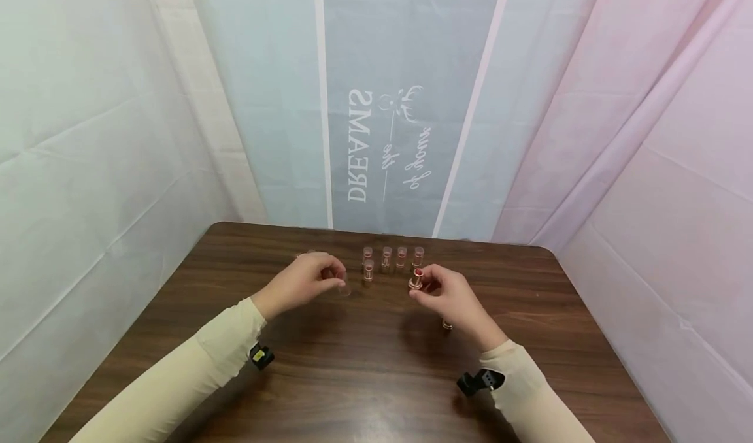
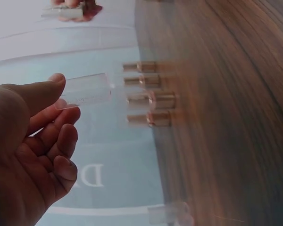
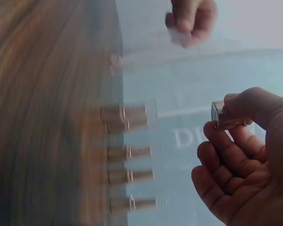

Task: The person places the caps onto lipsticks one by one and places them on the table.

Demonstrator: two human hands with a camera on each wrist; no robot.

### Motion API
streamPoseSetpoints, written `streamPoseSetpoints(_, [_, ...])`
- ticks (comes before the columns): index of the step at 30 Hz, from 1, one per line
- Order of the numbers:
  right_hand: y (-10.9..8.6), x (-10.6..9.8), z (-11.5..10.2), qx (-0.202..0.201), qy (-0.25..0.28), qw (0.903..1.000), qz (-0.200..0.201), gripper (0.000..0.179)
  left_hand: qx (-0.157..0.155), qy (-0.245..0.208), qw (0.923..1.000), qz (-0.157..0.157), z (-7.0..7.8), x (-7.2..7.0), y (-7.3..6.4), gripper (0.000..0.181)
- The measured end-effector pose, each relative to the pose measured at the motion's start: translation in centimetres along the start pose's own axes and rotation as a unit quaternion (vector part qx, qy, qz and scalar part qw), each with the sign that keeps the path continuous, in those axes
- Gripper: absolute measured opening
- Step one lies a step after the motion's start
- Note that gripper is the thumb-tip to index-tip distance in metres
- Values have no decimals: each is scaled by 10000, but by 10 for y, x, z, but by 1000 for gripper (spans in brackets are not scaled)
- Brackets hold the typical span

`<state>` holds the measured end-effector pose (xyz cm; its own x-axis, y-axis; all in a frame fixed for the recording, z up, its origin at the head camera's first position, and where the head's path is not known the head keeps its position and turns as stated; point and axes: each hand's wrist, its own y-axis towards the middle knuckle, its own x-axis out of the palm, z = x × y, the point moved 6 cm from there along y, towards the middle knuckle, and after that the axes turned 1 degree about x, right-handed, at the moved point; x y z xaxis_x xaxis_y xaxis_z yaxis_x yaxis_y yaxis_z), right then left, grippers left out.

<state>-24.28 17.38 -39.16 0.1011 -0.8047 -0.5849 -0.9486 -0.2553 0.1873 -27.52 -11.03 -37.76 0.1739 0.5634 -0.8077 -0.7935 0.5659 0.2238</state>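
My left hand (image 1: 306, 283) pinches a clear lipstick cap (image 2: 87, 92) between thumb and forefinger, raised over the table. In my right hand (image 1: 450, 296) is an uncapped lipstick (image 1: 416, 278) with a rose-gold base and a red tip, gripped by thumb and fingers. The right wrist view shows the lipstick's square end (image 3: 217, 114) pointing out past the fingertips. Cap and lipstick are held apart. Between and beyond the hands, several capped lipsticks (image 1: 386, 259) stand upright, one of them (image 1: 368, 271) closer to me than the others.
A small gold piece (image 1: 447, 324) is on the dark wooden table (image 1: 353, 377), partly hidden under my right wrist. Clear plastic (image 1: 306, 254) shows behind my left hand. Fabric curtains (image 1: 265, 103) rise along the table's back and sides.
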Motion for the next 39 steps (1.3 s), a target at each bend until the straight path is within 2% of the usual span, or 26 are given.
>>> streamPoseSetpoints(5, [2, 23, -7, 63, 116, 9998, -124, 23, 99, -89, 9999, 12, 17, -7, 1, 11])
streamPoseSetpoints(12, [4, 48, -6, 260, 467, 9985, -121, 25, 275, -252, 9992, 105, 41, -23, 8, 13])
streamPoseSetpoints(16, [5, 58, -6, 296, 642, 9973, -173, 26, 403, -289, 9986, 160, 52, -33, 13, 14])
streamPoseSetpoints(23, [6, 69, -13, 197, 626, 9978, -122, 23, 734, -305, 9966, 202, 73, -46, 20, 16])
streamPoseSetpoints(27, [7, 74, -15, 173, 624, 9978, -129, 22, 1043, -334, 9939, 126, 85, -47, 22, 14])
streamPoseSetpoints(32, [5, 77, -20, 143, 721, 9972, -163, 21, 1309, -77, 9914, 23, 90, -41, 23, 14])
streamPoseSetpoints(39, [7, 76, -26, 34, 729, 9973, -23, 21, 1169, 110, 9930, -125, 88, -34, 22, 8])
